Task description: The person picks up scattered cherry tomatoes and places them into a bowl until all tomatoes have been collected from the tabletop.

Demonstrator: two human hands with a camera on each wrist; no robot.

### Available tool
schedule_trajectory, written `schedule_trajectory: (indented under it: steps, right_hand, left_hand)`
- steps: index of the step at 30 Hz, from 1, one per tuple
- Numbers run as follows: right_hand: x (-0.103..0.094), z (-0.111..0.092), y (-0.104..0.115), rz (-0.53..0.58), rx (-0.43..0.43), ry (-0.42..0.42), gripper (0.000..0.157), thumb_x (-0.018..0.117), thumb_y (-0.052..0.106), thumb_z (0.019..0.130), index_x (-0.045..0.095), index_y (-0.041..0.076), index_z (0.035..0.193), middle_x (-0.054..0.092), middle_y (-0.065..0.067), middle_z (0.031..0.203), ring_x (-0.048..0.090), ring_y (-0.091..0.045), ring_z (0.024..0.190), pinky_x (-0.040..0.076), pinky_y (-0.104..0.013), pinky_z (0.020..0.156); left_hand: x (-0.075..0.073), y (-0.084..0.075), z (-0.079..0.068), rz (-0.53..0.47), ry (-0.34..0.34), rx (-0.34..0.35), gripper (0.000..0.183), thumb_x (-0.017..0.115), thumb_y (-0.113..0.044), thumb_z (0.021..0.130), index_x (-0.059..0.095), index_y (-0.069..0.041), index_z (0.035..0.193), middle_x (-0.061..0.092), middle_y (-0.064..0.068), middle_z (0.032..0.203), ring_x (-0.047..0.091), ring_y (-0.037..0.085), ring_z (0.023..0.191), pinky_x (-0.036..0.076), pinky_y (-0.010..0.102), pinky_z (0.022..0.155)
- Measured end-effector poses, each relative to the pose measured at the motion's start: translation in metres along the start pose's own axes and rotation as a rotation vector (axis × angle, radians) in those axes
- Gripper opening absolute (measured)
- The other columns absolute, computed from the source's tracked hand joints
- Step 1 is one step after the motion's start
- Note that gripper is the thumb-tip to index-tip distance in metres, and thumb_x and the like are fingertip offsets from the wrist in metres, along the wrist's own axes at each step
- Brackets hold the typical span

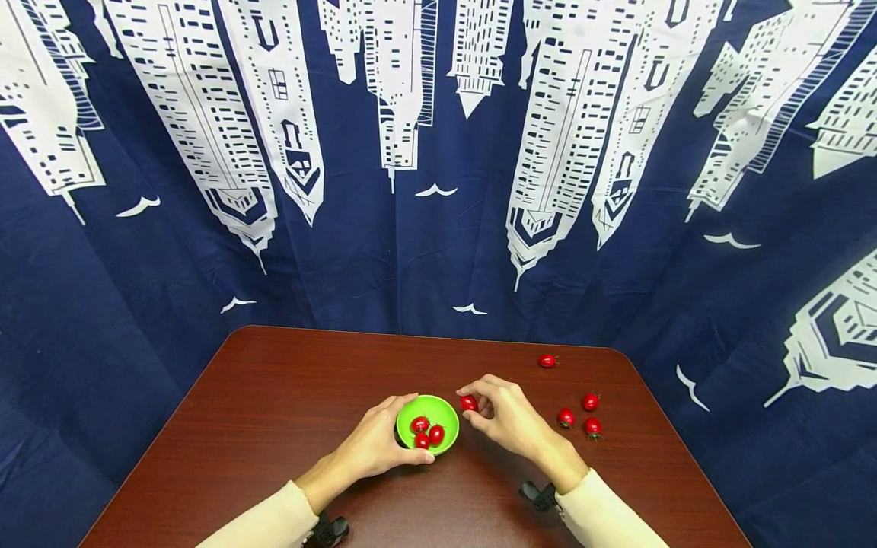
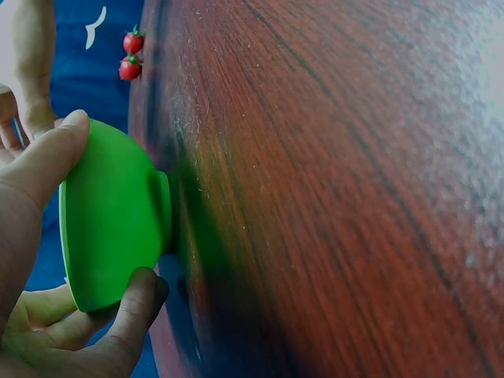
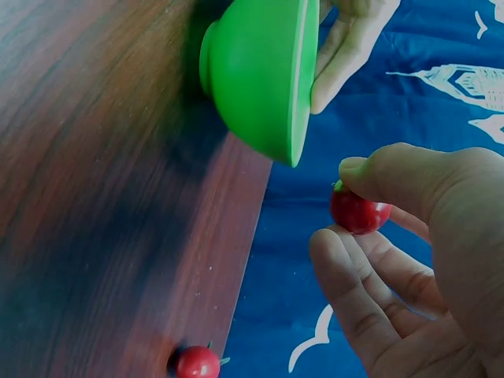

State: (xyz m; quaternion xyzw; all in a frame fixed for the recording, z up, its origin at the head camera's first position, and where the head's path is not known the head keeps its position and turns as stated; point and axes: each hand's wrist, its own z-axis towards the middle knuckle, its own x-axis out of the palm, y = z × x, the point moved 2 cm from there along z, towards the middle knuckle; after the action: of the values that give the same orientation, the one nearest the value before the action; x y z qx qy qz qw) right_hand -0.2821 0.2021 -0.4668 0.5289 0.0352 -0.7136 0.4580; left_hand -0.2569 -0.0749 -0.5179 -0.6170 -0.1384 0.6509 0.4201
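My left hand grips a small green bowl by its side, thumb at the near rim and fingers round the far side. Inside the bowl lie several cherry tomatoes. Just right of the rim, my right hand pinches one more cherry tomato between thumb and fingers. In the right wrist view this held tomato shows its green stem end by the thumb tip, beside the bowl. The left wrist view shows the bowl's outer wall and foot close over the table.
Several loose cherry tomatoes lie on the brown wooden table to the right of my right hand. A single tomato sits farther back, near the far edge. Behind the table hangs a dark blue cloth with white buildings printed upside down.
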Motion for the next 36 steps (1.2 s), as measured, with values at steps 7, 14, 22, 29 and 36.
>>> schedule_trajectory:
  steps: [7,14,22,29,36]
  right_hand:
    - [0.004,0.007,0.005,0.008,-0.003,0.017,0.035,0.092,0.002,0.096,0.084,0.007,0.129,0.079,-0.003,0.108,0.068,-0.003,0.081,0.064,-0.022,0.071]
    - [0.008,0.015,0.013,0.027,-0.016,0.027,0.034,0.092,0.003,0.097,0.084,0.006,0.129,0.078,-0.003,0.106,0.067,-0.001,0.081,0.065,-0.022,0.071]
    - [0.012,0.024,0.024,0.044,-0.027,0.042,0.034,0.092,0.004,0.098,0.084,0.006,0.131,0.078,-0.004,0.108,0.067,0.002,0.082,0.065,-0.019,0.073]
    - [0.014,0.029,0.029,0.063,-0.033,0.054,0.033,0.091,0.005,0.099,0.084,0.004,0.131,0.078,-0.004,0.109,0.068,0.002,0.082,0.066,-0.02,0.074]
    - [0.017,0.03,0.03,0.06,-0.037,0.054,0.034,0.091,0.004,0.098,0.084,0.006,0.131,0.079,-0.005,0.108,0.067,0.003,0.081,0.067,-0.021,0.074]
  left_hand:
    - [0.0,-0.002,0.0,0.0,0.006,0.001,0.112,0.108,-0.05,0.078,0.058,-0.002,0.166,0.072,0.016,0.155,0.07,0.038,0.138,0.06,0.063,0.118]
    - [0.0,-0.002,0.0,0.011,0.009,0.009,0.112,0.108,-0.051,0.079,0.058,-0.002,0.166,0.073,0.015,0.152,0.07,0.035,0.134,0.063,0.061,0.114]
    - [-0.001,-0.002,0.0,0.022,0.009,0.013,0.11,0.108,-0.051,0.079,0.059,-0.003,0.165,0.073,0.015,0.151,0.072,0.033,0.132,0.064,0.058,0.113]
    - [0.0,-0.001,0.0,0.016,0.019,0.012,0.109,0.106,-0.052,0.081,0.058,-0.002,0.165,0.072,0.016,0.154,0.072,0.032,0.132,0.064,0.056,0.111]
    - [-0.001,0.0,0.001,0.016,0.01,0.016,0.109,0.107,-0.052,0.08,0.059,-0.003,0.165,0.072,0.015,0.154,0.073,0.03,0.13,0.065,0.054,0.109]
